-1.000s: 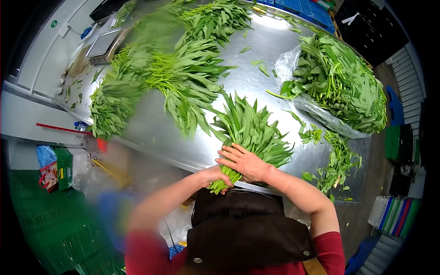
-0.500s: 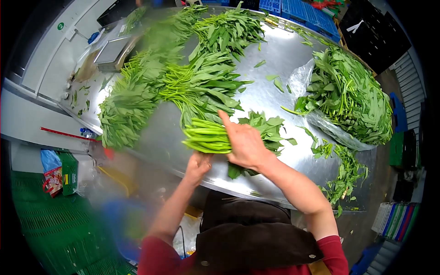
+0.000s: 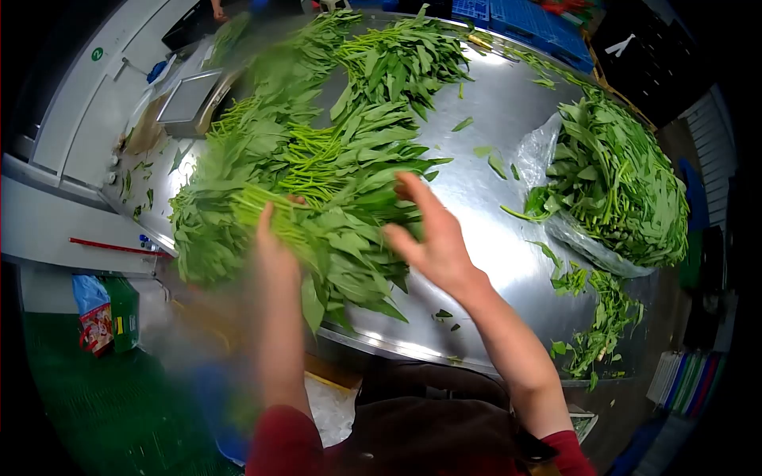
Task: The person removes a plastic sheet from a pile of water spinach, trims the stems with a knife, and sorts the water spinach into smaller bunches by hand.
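My left hand is wrapped round the pale stems of a bunch of leafy greens, low over the near left part of the metal table. The leaves of that bunch point right, toward my right hand. My right hand is open, thumb and fingers apart, beside the leaf tips, with nothing in it. Just beyond lie more stemmed bunches in overlapping rows. A large heap of the same greens rests at the right on a clear plastic bag.
Loose trimmings lie at the table's near right corner. A scale-like device with a flat top stands at the back left. Blue crates line the far edge, and green crates stand low at the left. Part of the left side is blurred.
The bunch has moved left from the table's near middle, carried in my left hand. My right hand has come off it and opened.
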Demonstrator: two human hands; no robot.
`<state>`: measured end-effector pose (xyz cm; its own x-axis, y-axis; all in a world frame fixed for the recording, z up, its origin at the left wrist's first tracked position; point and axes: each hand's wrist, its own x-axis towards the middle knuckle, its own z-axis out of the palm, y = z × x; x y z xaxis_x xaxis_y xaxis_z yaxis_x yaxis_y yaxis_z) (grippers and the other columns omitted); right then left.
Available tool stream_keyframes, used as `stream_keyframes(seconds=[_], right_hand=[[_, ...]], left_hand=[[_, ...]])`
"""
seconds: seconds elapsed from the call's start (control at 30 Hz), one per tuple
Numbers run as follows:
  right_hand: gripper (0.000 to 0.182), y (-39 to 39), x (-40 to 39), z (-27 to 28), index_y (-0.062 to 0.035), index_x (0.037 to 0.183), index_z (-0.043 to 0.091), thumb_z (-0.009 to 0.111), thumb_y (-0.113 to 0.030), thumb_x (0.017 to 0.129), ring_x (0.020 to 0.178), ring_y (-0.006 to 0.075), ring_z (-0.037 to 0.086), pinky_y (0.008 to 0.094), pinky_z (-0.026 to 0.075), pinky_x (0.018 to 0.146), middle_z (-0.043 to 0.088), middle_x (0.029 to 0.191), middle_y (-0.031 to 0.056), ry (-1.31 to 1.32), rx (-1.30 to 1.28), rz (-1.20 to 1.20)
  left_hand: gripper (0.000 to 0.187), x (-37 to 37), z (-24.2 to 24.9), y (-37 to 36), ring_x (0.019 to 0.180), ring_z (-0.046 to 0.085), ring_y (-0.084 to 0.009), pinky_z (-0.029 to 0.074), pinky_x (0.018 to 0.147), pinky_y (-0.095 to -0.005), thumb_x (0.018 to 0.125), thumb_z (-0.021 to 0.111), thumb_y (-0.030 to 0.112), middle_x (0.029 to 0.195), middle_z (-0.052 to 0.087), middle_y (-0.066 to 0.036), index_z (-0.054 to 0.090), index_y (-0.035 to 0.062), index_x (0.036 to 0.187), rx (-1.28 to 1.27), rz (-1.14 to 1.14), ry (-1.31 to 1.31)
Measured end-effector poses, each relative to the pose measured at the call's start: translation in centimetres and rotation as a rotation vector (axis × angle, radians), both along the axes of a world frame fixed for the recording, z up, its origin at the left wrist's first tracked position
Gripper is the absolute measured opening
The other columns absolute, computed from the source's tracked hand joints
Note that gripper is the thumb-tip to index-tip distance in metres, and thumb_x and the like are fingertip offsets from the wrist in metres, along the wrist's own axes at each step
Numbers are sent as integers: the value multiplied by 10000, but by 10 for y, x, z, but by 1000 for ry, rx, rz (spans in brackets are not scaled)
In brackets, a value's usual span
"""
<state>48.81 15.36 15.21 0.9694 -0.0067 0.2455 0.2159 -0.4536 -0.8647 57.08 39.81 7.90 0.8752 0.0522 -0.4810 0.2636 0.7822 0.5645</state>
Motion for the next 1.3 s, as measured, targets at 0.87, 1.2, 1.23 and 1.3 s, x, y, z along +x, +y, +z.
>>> stream_keyframes(seconds=[0.87, 1.2, 1.23, 1.3], right_hand=[[350, -47, -168, -183, -53, 1151, 564, 495, -87, 809, 1232, 289, 441, 416, 331, 1063, 513, 1262, 104, 20, -605, 485], [309, -263, -287, -142, -12, 1143, 562, 524, 32, 840, 1155, 335, 508, 375, 401, 986, 542, 1232, 171, 170, -734, -619], [298, -265, -300, -139, -12, 1130, 572, 533, 43, 840, 1157, 333, 508, 364, 399, 984, 541, 1234, 168, 134, -647, -758], [174, -261, -319, -142, -23, 1020, 631, 563, -41, 861, 978, 325, 592, 374, 460, 848, 622, 1061, 146, 226, -376, -933]], left_hand=[[326, 153, -177, -18, 926, 623, -306, 519, 829, -455, 833, 662, 201, 1102, 633, -119, 608, 20, 1099, 359, 82, 274], [496, 60, -63, -18, 872, 580, -268, 498, 735, -441, 812, 597, 492, 953, 615, -95, 600, 54, 1045, 428, -26, 339], [509, 54, -61, -17, 846, 570, -262, 492, 712, -432, 810, 588, 505, 916, 606, -93, 593, 50, 1037, 525, 40, 464], [449, 43, -96, 10, 719, 503, -230, 446, 619, -394, 783, 681, 357, 850, 560, -113, 552, -3, 1020, 792, 129, 141]])
